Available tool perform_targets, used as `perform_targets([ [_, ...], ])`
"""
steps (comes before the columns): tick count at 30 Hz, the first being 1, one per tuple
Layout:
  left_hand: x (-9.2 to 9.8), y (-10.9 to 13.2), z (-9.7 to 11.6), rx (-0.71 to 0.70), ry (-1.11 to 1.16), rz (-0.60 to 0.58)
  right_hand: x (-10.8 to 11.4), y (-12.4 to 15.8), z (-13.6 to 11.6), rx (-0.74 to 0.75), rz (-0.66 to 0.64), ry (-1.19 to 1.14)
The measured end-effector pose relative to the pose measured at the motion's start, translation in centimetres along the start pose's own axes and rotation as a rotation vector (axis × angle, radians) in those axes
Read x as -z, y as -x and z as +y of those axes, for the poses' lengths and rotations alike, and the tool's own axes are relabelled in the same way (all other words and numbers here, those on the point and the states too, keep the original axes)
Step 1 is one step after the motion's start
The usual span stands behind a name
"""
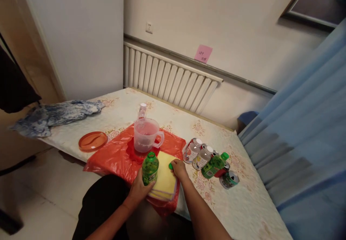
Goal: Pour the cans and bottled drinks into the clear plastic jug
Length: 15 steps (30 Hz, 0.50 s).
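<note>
My left hand (139, 188) is wrapped round an upright green bottle (150, 168) with no cap on it, at the near edge of the table. My right hand (178, 168) is closed on a small green cap (171, 166), just right of the bottle. Both hands are over a stack of yellow cloths (164, 178) lying on a red plastic sheet (116, 153). Behind the bottle stands a clear measuring jug (147, 135) with pinkish liquid. A capped clear bottle (142, 110) stands behind the jug.
Several bottles and cans (211, 162) lie on the table to the right, one a green bottle. An orange lid (92, 141) lies left of the red sheet. A blue patterned cloth (54, 115) is at the table's far left. A radiator (167, 77) and blue curtain (305, 142) border the table.
</note>
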<state>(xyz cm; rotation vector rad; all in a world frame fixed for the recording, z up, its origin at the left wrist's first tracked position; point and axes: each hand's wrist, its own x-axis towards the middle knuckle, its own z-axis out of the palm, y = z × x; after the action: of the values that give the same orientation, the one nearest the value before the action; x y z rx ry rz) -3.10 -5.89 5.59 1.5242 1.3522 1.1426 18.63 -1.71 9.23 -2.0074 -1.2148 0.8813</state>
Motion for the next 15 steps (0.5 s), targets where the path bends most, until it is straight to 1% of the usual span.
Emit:
perform_targets([
  [3,0.6,0.3,-0.4,0.013,-0.001,-0.007,0.6,0.2,-0.1,0.075,0.040,0.087],
  [6,0.9,0.6,-0.8,0.022,0.013,-0.003,1.3,0.4,-1.1,0.152,0.107,0.120],
  [10,1.2,0.9,-1.3,0.070,0.010,0.008,1.9,0.0,-4.3,0.319,0.168,0.032],
  [12,1.3,1.0,-1.3,0.081,0.008,0.020,1.7,-0.6,-6.4,0.411,0.157,-0.059],
  [15,1.7,1.1,-1.2,0.086,0.033,0.018,0.6,-1.5,-9.1,0.509,0.110,-0.194],
])
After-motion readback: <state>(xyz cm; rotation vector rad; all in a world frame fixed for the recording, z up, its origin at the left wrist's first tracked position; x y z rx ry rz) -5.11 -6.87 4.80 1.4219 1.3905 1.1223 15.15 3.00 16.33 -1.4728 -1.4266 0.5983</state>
